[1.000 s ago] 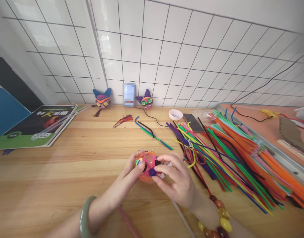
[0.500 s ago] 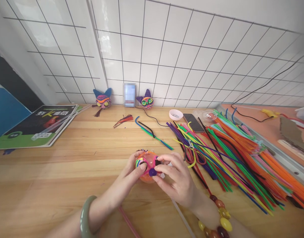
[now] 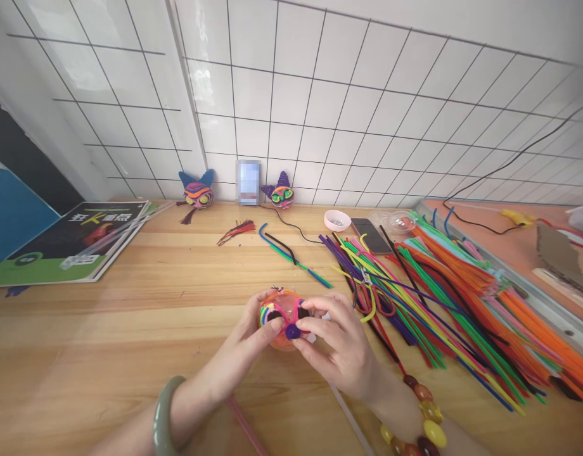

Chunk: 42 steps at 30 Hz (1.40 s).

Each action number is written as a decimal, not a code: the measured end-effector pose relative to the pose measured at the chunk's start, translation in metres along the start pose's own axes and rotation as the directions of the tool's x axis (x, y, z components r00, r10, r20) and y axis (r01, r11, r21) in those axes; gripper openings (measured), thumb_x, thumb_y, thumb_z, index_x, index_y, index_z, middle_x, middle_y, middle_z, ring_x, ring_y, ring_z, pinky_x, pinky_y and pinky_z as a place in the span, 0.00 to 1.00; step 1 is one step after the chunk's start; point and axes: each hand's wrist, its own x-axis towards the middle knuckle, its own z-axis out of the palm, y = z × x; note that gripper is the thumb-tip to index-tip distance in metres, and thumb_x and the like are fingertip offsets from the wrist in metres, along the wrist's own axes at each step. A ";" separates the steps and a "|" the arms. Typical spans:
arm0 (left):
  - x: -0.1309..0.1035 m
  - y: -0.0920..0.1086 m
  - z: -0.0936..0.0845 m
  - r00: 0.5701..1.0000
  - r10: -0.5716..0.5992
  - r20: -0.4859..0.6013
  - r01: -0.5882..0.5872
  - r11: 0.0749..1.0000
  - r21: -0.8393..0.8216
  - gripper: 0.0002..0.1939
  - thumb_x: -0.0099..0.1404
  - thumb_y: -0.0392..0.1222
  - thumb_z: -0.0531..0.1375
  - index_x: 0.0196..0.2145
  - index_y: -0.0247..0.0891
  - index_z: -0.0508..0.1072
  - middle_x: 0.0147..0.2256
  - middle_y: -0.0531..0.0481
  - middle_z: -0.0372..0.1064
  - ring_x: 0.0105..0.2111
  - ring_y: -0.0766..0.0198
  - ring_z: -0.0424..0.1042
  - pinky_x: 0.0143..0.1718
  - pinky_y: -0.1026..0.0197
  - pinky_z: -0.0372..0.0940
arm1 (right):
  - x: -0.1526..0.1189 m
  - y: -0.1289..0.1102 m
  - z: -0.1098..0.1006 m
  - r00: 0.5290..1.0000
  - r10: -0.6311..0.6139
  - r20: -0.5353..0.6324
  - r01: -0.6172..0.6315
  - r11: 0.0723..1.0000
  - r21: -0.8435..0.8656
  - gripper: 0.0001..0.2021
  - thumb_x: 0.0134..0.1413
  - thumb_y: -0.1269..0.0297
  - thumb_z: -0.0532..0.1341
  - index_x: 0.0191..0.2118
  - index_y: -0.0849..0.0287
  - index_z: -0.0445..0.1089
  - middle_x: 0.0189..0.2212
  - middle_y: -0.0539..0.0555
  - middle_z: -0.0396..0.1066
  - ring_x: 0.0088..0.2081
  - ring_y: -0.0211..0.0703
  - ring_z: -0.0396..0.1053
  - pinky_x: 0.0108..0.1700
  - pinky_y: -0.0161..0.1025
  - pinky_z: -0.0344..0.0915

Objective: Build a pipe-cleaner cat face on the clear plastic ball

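Observation:
Between my two hands, low over the wooden table, is a clear round ball [image 3: 286, 302] decorated with coloured pipe cleaners. Striped rings with dark centres form an eye on each side, and a purple coil [image 3: 293, 331] sits like a nose at the lower middle. My left hand [image 3: 253, 329] grips the ball's left side, thumb pressed beside the left eye. Fingers of my right hand [image 3: 341, 339] close on the right side, touching the right eye and the purple coil. The ball's underside and right edge are hidden by my fingers.
Pipe cleaners [image 3: 443, 297] spread over the right side, with scissors [image 3: 373, 297] among them. Behind lie a phone [image 3: 371, 235], a pink bowl [image 3: 337, 220] and clear plastic shells [image 3: 400, 221]. Two finished cat-like heads [image 3: 198, 193] lean at the wall. A book [image 3: 82, 237] lies left.
My left thumb has shifted slightly to the right, uncovering more of the left eye's dark centre. My right hand keeps nearly the same place.

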 end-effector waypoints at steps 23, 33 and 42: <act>0.000 0.000 0.001 0.999 0.020 -0.030 -0.019 0.999 0.045 0.21 0.63 0.50 0.55 0.52 0.42 0.57 0.54 0.44 0.61 0.57 0.51 0.56 0.56 0.50 0.52 | -0.001 -0.001 0.001 1.000 -0.013 0.000 0.013 1.000 -0.018 0.06 0.51 0.70 0.62 0.37 0.57 0.68 0.40 0.57 0.68 0.36 0.43 0.67 0.40 0.46 0.62; 0.000 -0.005 0.000 0.999 0.039 -0.032 -0.037 0.997 0.062 0.21 0.64 0.48 0.54 0.54 0.45 0.57 0.56 0.46 0.60 0.58 0.51 0.54 0.58 0.48 0.50 | -0.002 -0.001 0.000 1.000 0.027 -0.003 -0.027 1.000 0.016 0.07 0.50 0.71 0.62 0.37 0.58 0.68 0.39 0.58 0.67 0.37 0.45 0.66 0.39 0.46 0.63; -0.001 -0.002 0.003 0.997 0.060 -0.048 -0.054 0.993 0.109 0.22 0.63 0.46 0.57 0.53 0.45 0.57 0.56 0.47 0.60 0.57 0.54 0.56 0.57 0.53 0.52 | 0.001 -0.004 -0.001 1.000 0.005 -0.004 -0.005 0.999 -0.041 0.06 0.51 0.71 0.62 0.37 0.59 0.68 0.39 0.59 0.67 0.37 0.45 0.67 0.39 0.47 0.63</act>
